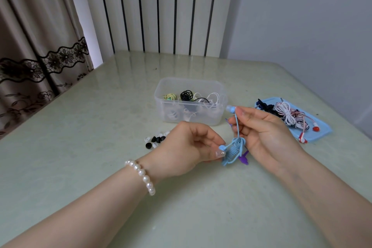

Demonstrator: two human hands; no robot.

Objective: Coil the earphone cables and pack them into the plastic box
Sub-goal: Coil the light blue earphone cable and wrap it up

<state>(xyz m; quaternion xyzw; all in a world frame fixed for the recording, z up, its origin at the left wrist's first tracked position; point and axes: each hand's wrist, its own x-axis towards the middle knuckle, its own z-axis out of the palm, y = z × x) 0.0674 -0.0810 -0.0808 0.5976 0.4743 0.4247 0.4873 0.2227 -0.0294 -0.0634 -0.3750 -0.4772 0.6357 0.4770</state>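
Observation:
A light blue earphone cable (234,151), wound into a tight bundle, hangs between my hands just above the table. My left hand (191,145) pinches the bundle and one blue earbud at its left side. My right hand (261,129) holds the loose cable end up, its other earbud (231,109) sticking out past my fingertips. Behind them stands the clear plastic box (191,119), lidless, with several coiled earphones inside, black, white and pale green. A purple piece (243,159) lies under the bundle.
A blue lid (322,133) lies at the right with a white-and-pink coiled earphone (287,115), red-tipped buds and a dark cable on it. Loose black and white ear tips (156,140) sit left of my left hand. A wall stands behind the table, a curtain at left.

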